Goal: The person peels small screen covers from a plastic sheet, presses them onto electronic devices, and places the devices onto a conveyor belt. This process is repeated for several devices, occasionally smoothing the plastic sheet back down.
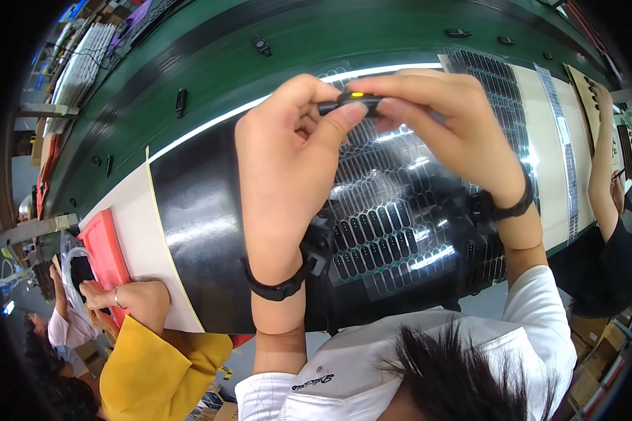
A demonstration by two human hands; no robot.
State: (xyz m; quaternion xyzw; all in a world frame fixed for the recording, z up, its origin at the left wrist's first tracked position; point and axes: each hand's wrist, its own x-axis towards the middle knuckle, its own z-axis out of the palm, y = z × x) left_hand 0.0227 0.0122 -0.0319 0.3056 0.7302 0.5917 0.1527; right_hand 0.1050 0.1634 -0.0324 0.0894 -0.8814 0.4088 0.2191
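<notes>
Above the far part of the work table, I hold a small black elongated device (349, 98) with a bright yellow strip on its upper side. My left hand (277, 158) pinches its left end between thumb and fingers. The fingers of my right hand (460, 130) close on its right end, partly hiding it. Under my hands lie clear sheets of oval stickers (376, 238), several still bearing black ovals, others showing only outlines. They rest on a glossy black mat (196, 203). Black straps with small box-like units circle both my wrists.
Along the far side runs a green conveyor belt (221, 70) carrying several small black devices (181, 102). A red tray (107, 245) stands at the left, beside a co-worker in a yellow sleeve (147, 372). Another sticker sheet (495, 91) lies at the right, near a second co-worker's arm (600, 154).
</notes>
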